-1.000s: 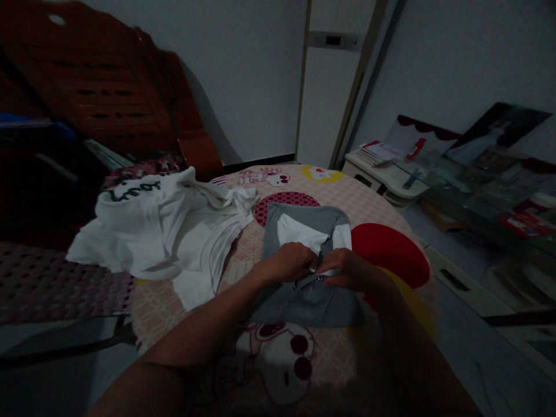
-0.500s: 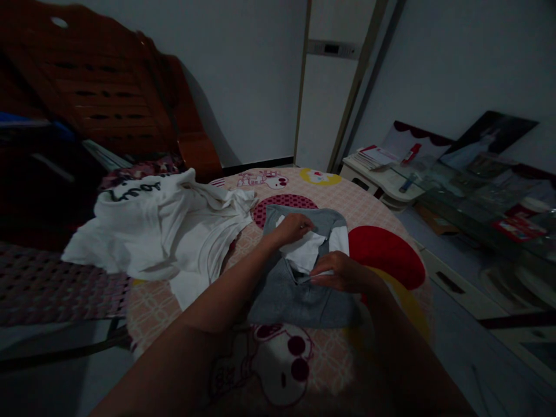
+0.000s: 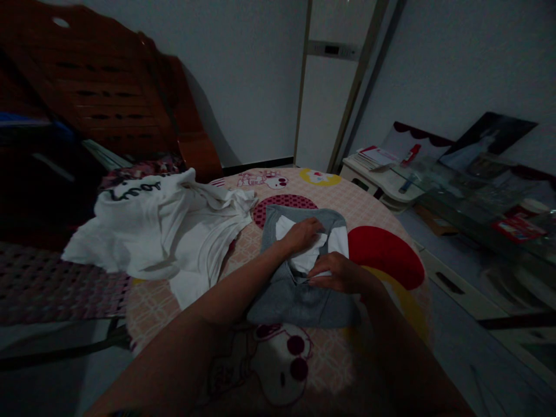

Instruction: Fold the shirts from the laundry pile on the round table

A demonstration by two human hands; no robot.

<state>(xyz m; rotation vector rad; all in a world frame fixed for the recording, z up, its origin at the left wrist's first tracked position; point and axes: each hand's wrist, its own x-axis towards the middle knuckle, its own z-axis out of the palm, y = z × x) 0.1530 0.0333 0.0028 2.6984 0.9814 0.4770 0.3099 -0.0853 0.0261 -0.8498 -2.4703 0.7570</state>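
Observation:
A folded grey garment [image 3: 299,307] with white panels lies on the round table. My left hand [image 3: 303,234] rests on the white cloth [image 3: 285,225] at its middle, fingers lying over it towards the right. Close by, my right hand [image 3: 336,271] has thumb and fingers closed on the edge of the garment's opening, below a second white panel [image 3: 339,240]. The inside of the opening is partly hidden by my hands.
A crumpled white garment [image 3: 160,231] with dark lettering overhangs the table's left side. The patterned tablecloth [image 3: 330,365] covers the round table. A wooden chair [image 3: 99,98] stands at the left back, and a glass-topped cabinet [image 3: 460,202] with clutter is on the right.
My left hand has moved slightly right and down, from a raised pinch to lying over the white cloth. My right hand has barely moved and keeps its grip.

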